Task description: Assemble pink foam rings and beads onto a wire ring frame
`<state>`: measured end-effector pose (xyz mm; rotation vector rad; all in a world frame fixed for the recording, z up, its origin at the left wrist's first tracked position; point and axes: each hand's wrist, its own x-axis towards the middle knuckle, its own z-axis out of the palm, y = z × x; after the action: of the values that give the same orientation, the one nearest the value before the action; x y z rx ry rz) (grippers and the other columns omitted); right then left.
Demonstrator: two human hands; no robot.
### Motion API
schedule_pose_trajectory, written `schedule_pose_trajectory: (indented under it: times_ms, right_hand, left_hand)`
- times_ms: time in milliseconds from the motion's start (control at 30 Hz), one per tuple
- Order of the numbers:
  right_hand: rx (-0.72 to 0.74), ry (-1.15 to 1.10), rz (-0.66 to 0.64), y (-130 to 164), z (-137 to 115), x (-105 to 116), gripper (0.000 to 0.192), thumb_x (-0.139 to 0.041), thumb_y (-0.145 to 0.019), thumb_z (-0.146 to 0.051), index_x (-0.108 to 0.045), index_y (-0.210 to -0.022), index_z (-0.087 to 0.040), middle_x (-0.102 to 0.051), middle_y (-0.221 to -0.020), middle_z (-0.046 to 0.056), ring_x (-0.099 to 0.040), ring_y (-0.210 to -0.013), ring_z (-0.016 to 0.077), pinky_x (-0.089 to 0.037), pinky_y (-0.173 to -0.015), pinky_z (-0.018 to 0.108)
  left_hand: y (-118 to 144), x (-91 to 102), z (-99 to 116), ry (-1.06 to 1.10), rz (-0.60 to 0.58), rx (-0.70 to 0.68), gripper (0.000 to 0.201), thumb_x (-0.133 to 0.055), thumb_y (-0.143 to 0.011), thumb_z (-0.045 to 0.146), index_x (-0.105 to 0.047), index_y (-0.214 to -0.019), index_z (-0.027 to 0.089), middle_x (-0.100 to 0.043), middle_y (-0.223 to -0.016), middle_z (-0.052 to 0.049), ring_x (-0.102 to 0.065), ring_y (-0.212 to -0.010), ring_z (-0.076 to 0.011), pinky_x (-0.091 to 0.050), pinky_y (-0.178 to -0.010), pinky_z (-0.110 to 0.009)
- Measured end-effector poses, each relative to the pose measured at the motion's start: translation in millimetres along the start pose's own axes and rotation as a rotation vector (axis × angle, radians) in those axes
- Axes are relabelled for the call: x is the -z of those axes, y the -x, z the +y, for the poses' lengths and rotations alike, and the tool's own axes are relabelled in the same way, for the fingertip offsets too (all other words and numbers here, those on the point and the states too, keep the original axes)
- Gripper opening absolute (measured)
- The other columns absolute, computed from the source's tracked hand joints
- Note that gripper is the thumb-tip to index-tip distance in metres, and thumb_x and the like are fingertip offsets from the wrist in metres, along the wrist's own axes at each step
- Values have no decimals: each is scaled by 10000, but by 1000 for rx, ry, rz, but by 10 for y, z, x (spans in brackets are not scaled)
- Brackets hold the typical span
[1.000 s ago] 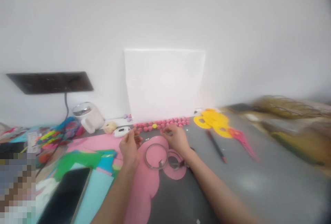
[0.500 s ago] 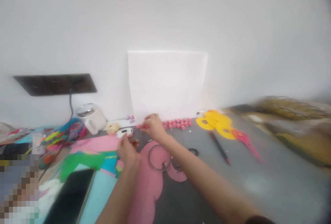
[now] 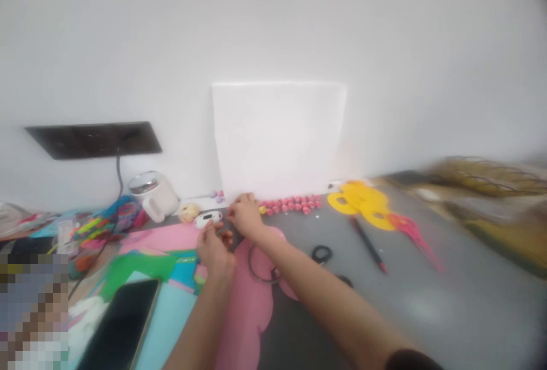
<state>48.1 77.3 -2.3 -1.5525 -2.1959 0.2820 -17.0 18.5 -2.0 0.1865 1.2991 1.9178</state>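
My left hand [image 3: 216, 246] is closed in a pinch just in front of a small white oval device [image 3: 208, 219] with a dark spot. Whether its fingertips touch the device, or what they hold, I cannot make out. Close by on the right, my right hand [image 3: 247, 216] has its fingers bent together, and anything between them is hidden. Beside its knuckles lie a small yellow piece [image 3: 262, 210] and rows of small pink round pieces [image 3: 294, 204]. Under my forearms spreads a scalloped pink sheet [image 3: 250, 307], with a thin dark ring [image 3: 252, 267] on it.
A white board [image 3: 280, 136] leans on the wall. To the right lie yellow cutouts [image 3: 363, 202], pink scissors [image 3: 414, 233], a pencil [image 3: 371, 249] and black scissors handles [image 3: 321, 254]. A phone [image 3: 122, 321], coloured sheets [image 3: 141, 270] and a white mug [image 3: 156, 196] are on the left.
My right hand has drawn down and slightly left, nearer my left hand. The small yellow piece and more of the black scissors handles now show. My left hand has stayed nearly in place.
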Motion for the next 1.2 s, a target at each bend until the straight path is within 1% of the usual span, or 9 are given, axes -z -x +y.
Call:
schedule_pose_trajectory:
  times_ms: [200, 367, 600, 767, 867, 967, 1100, 1200]
  right_hand:
    - [30, 38, -22, -4, -1, -5, 114, -605, -787, -294, -699, -812, -235, -561, -1021, 77, -391, -1016, 247, -315, -773, 348]
    - [45, 78, -14, -29, 14, -1, 158, -561, -812, -249, -693, -882, -198, -552, -1045, 115, -367, -1049, 266, -303, -808, 378]
    - [38, 78, -65, -65, 35, 19, 180, -622, -777, -309, -692, -920, -223, -567, -1050, 108, -387, -1044, 268, -321, -807, 371]
    - [55, 67, -65, -55, 39, 34, 199, -628, -769, -335, -693, -911, -211, -574, -1052, 107, -393, -1046, 269, -329, -811, 366]
    - [49, 54, -51, -76, 60, 44, 185, -555, -822, -314, -691, -905, -220, -587, -1034, 94, -406, -1026, 252, -332, -815, 350]
    - [37, 47, -41, -110, 108, 62, 224, -471, -866, -250, -682, -942, -236, -601, -1024, 85, -433, -981, 227, -337, -810, 330]
    - [62, 50, -39, -129, 151, 88, 260, -435, -874, -212, -671, -977, -247, -621, -1019, 61, -465, -943, 202, -347, -783, 293]
    - [121, 68, -58, -101, 116, 86, 252, -438, -874, -235, -682, -938, -240, -641, -962, 55, -491, -895, 192, -351, -769, 288]
  left_hand:
    - [20, -9, 18, 9, 0, 9, 207, -470, -670, 46, -553, -838, 135, -557, -578, 43, -439, -339, -53, -304, -355, -177]
    - [15, -10, 11, 16, 2, 16, 216, -469, -664, 38, -553, -840, 132, -566, -595, 37, -437, -343, -56, -307, -360, -186]
    - [30, -13, 20, 0, 0, 24, 215, -469, -664, 50, -545, -845, 139, -563, -586, 41, -440, -353, -56, -307, -371, -185]
    - [29, -14, 23, 0, -3, 23, 203, -477, -670, 53, -544, -840, 140, -563, -585, 43, -440, -355, -53, -316, -374, -183]
    - [33, -15, 27, -2, 0, 24, 200, -482, -674, 56, -546, -843, 140, -564, -593, 43, -446, -361, -52, -315, -374, -181]
    - [47, -17, 37, -7, 4, 26, 210, -467, -685, 47, -542, -858, 142, -573, -598, 37, -444, -355, -53, -305, -368, -181]
    - [50, -17, 43, -6, 14, 11, 199, -470, -692, 42, -527, -853, 144, -573, -620, 32, -462, -364, -60, -323, -375, -190]
    - [32, -14, 39, -2, 38, 6, 211, -472, -684, 31, -506, -855, 150, -556, -638, 40, -473, -370, -59, -328, -376, -190]
